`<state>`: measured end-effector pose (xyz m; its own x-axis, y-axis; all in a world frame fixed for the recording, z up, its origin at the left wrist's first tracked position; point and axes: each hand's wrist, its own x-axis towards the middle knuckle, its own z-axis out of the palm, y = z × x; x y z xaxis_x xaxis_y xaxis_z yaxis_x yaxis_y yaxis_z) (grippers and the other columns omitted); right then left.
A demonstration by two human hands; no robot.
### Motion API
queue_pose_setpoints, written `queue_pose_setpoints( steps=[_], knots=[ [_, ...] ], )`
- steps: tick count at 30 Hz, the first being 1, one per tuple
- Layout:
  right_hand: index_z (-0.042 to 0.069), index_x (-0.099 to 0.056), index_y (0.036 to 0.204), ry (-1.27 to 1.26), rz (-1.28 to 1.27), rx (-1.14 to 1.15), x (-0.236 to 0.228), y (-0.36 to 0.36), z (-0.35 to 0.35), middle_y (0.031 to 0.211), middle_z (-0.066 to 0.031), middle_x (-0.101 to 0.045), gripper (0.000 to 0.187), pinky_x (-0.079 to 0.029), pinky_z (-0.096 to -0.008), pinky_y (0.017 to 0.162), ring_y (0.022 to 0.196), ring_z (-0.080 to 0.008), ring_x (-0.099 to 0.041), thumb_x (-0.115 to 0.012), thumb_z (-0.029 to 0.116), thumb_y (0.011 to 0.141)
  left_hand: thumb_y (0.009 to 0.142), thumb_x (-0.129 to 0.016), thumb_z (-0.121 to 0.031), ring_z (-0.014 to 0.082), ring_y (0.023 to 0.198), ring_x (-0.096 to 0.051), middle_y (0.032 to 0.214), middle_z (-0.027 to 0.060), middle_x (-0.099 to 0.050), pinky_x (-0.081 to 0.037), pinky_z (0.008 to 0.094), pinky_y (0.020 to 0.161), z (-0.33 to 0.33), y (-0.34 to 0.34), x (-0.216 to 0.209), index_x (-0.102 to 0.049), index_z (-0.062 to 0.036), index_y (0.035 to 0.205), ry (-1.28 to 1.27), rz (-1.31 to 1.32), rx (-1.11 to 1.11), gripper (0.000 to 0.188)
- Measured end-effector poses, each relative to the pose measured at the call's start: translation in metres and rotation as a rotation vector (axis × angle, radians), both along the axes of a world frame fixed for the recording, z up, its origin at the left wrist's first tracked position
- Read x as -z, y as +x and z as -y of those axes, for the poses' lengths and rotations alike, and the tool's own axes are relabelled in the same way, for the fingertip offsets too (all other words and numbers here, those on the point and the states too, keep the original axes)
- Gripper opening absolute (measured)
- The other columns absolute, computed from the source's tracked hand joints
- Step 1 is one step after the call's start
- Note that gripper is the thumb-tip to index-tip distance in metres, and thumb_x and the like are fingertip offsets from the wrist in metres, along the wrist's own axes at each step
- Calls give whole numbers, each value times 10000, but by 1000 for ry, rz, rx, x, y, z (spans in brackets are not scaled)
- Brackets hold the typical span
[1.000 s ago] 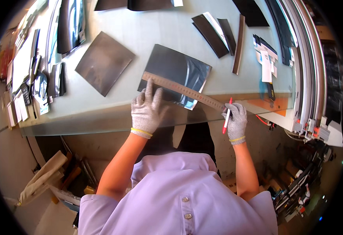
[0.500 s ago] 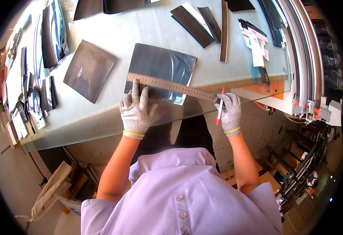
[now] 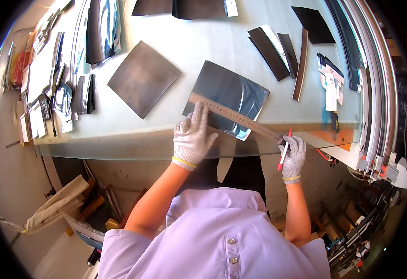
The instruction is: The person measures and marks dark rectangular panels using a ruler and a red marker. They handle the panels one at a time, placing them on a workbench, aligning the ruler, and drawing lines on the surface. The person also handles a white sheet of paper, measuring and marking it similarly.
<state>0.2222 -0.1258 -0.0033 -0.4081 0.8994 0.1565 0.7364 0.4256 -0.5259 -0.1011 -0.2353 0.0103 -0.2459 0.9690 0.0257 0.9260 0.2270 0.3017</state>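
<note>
A steel ruler (image 3: 236, 116) lies slantwise across a dark, glossy rectangular sheet (image 3: 222, 83), whose clear film and white edge show at the right. My left hand (image 3: 190, 139), in a grey knitted glove, rests its outstretched fingertips on the ruler's left part. At the ruler's other end, beyond the sheet, my gloved right hand (image 3: 295, 158) has its fingers closed around the tip. A red-and-white pen (image 3: 283, 156) is also held in those fingers, pointing down toward me. To the left of the ruler lies a square brown sheet (image 3: 143, 79), apart from both hands.
Glass covers the table (image 3: 143, 135), its front edge close to my body. Dark strips (image 3: 271, 53) lie at the back right, beside sample cards (image 3: 331, 86) and a utility knife (image 3: 335, 122). Stacked film pieces (image 3: 102, 32) and a calculator (image 3: 44, 104) sit at left. Metal rails border the right.
My view has turned, so the table and both hands appear farther right and the sheet and ruler look more tilted. Both hands keep their places at the ruler.
</note>
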Motion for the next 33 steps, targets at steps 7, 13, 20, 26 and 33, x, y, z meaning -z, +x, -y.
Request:
queue_pose_setpoints(
  steps=[7,13,20,26,33],
  knots=[
    [89,-694,1070,19,0,-7,0,1,-3,1070,-118,-637,446,-494,-464,919,1047,-353,-596,-835,-5,657,782,-791,-353,350,1191,-564,1621,133,-383,-444,475,983,0,0,-1,-433,-55,1535,-37,28,-10,885],
    [55,-691,1051,35,30,-27,-4,2,-3,1059,-127,-643,388,-508,-442,923,1041,-338,-614,-818,-18,692,754,-789,-328,346,1089,-600,1622,115,-398,-438,451,946,0,-1,2,-427,-69,1549,10,23,-10,912],
    [61,-691,1055,34,42,-33,-6,3,-1,1060,-126,-647,379,-504,-450,939,1048,-344,-614,-820,-2,705,764,-785,-333,348,1095,-598,1630,105,-386,-438,455,939,0,-1,3,-416,-76,1557,-5,24,-9,912],
    [63,-702,1062,53,17,-3,-3,1,0,1072,-124,-651,361,-502,-448,939,1043,-339,-618,-828,18,727,765,-778,-336,345,1075,-606,1618,121,-399,-451,445,920,-2,-1,1,-424,-61,1548,-5,10,-3,903],
    [98,-696,1068,74,-1,2,-1,-1,0,1072,-115,-644,412,-490,-467,915,1031,-355,-602,-848,51,688,720,-779,-318,337,963,-637,1597,172,-418,-483,435,870,-5,-2,-2,-446,-17,1520,9,14,7,917]
  ],
)
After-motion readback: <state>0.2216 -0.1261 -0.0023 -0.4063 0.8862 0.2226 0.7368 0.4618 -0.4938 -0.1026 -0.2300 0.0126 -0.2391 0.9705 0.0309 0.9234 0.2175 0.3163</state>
